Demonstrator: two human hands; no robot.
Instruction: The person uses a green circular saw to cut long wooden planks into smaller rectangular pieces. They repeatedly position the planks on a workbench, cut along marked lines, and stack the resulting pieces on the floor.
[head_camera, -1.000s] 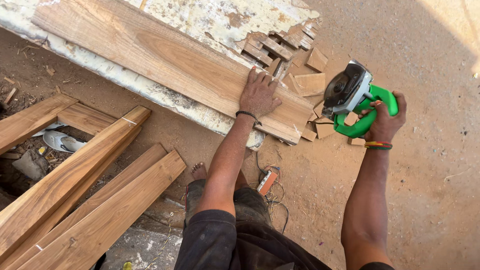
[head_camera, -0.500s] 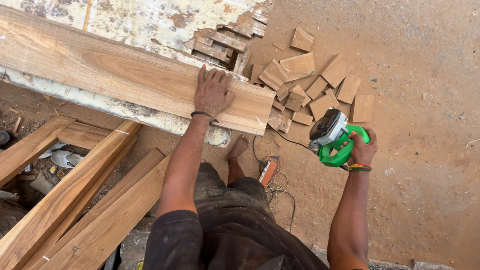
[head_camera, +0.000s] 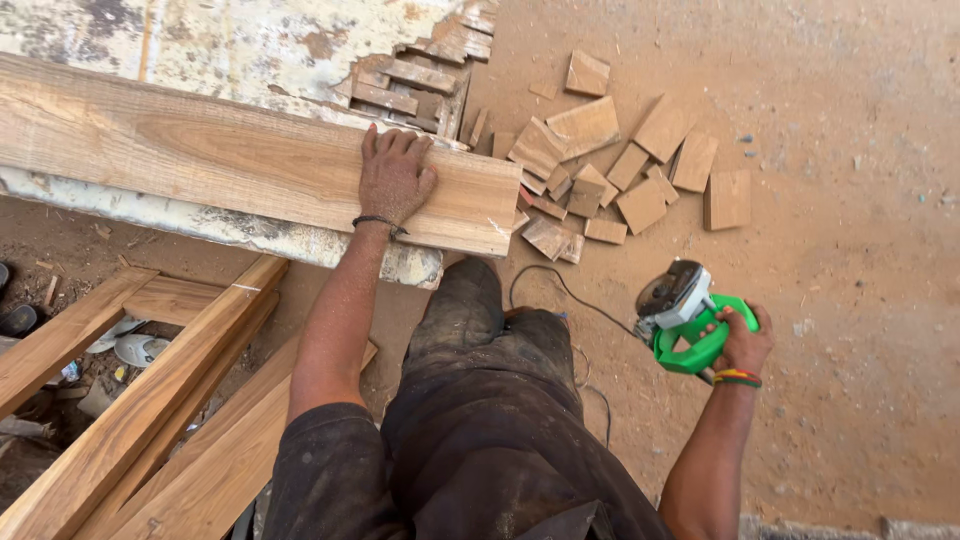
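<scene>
From the head camera, your left hand lies flat, fingers spread, on the wide wooden plank, pressing down near its cut end. The plank rests across a paint-crusted desk, and its free end sticks out just past your fingers, toward your right side. Your right hand is well apart from the left, down by your hip, with the fingers wrapped tight round the green handle of a small electric circular saw. The saw hangs over the sandy floor, its blade guard tilted toward the plank, and its black cord trails back past your knee.

By the look of it, you are between cuts: the plank is held steady and the saw is carried clear of the wood. Another cut would call for bringing the saw up from beside your leg to the plank end just right of your left hand, with that hand kept well behind the blade line and the cord kept off the plank.

A scatter of short wood offcuts lies on the floor ahead of your right hand, beyond the plank end, and a few more sit on the desk past your left fingertips. Long timber rails lean below your left forearm.
</scene>
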